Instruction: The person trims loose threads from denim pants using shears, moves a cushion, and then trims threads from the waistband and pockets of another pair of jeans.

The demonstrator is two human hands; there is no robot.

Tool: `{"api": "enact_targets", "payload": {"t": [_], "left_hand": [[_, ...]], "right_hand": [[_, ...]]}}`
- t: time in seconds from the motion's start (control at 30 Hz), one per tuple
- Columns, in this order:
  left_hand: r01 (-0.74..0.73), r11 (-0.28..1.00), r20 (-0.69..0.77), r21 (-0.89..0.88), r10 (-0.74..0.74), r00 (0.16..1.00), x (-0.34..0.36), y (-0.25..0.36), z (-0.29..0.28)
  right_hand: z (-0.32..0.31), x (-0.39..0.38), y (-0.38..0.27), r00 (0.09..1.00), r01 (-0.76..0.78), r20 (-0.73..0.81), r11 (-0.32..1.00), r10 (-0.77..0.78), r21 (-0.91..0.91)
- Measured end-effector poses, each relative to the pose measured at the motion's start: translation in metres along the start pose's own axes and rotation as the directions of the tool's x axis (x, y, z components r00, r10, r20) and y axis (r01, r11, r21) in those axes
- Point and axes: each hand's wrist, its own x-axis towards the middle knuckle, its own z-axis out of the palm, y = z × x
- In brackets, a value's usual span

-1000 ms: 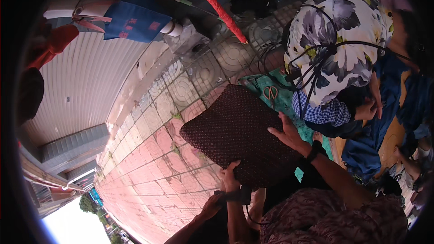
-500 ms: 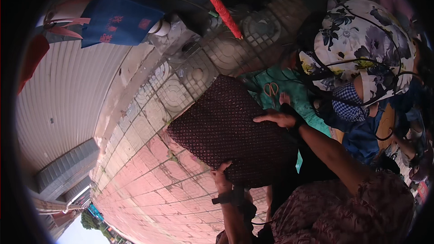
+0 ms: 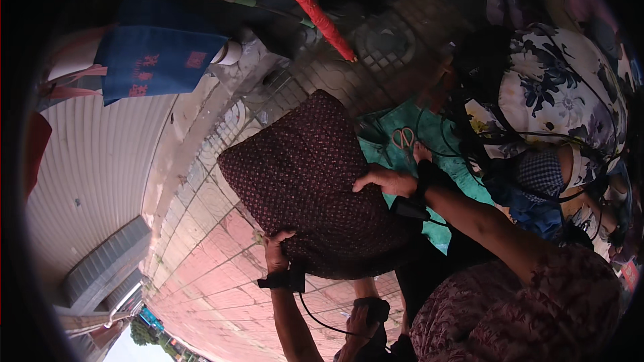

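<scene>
A large dark maroon cloth (image 3: pixel 308 161) with a fine light pattern is spread between my hands, above the paving. My left hand (image 3: pixel 276 247) grips its near left edge, thumb on top and the other fingers hidden beneath. My right hand (image 3: pixel 388 181) pinches the right side, its thumb lying along the fabric. Both wrists wear black straps. Beyond my right hand, scissors (image 3: pixel 403 138) with looped handles lie on a green cloth (image 3: pixel 443 137). The maroon cloth's lower right part falls into shadow.
A person in a floral shirt (image 3: pixel 550 87) is close on the right. A red wrapped pole (image 3: pixel 305 0) slants down from the top. At the left are a hanging blue cloth (image 3: pixel 161 60) and a ribbed shutter (image 3: pixel 100 167). A bare limb (image 3: pixel 359 328) with a dark strap shows below, partly hidden.
The maroon cloth has shifted left and slightly up, both hands moving with it. My left hand's thumb now lies farther over the cloth. The person in the floral shirt appears farther right.
</scene>
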Motion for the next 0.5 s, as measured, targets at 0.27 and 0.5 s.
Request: {"api": "enact_targets", "payload": {"t": [0.27, 0.5], "left_hand": [[-0.085, 0.967, 0.256, 0.239, 0.021, 0.966, 0.143, 0.02, 0.028], [-0.203, 0.941, 0.446, 0.27, 0.065, 0.892, 0.247, 0.006, 0.062]], "right_hand": [[-0.003, 0.01, 0.046, 0.976, -0.14, -0.166, 0.99, 0.138, -0.004], [-0.004, 0.024, 0.093, 0.874, -0.324, -0.182, 0.821, 0.45, 0.47]]}}
